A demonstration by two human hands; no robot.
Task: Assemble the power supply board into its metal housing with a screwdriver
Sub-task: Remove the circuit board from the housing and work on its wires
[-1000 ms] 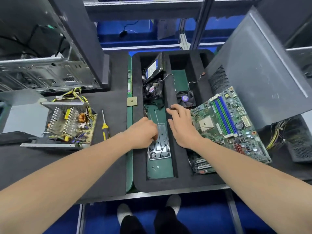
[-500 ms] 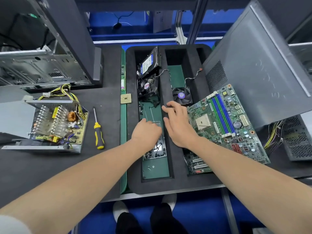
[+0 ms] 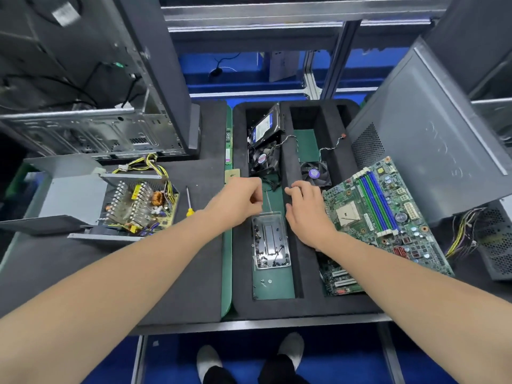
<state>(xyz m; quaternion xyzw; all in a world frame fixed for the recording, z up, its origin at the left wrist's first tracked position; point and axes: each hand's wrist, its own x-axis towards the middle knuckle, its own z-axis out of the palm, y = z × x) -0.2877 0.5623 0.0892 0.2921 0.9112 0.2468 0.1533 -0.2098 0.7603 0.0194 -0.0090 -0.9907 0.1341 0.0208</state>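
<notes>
The power supply board, with heatsinks and a copper coil, lies in its open metal housing on the left of the bench. Just right of it lies a yellow-handled screwdriver, its handle partly hidden by my left forearm. A clear tray of screws sits in the foam organiser's left slot. My left hand hovers just above the tray's far end, fingers curled, fingertips pinching a small screw. My right hand rests flat on the foam divider beside the tray, holding nothing.
The black foam organiser also holds a hard drive, two fans and a motherboard. An open PC case stands behind the housing. A grey case panel leans at the right, with another power supply beyond it.
My left hand has lifted out of the screw tray and drawn up and away with its fingertips pinched. My right hand stays on the foam divider.
</notes>
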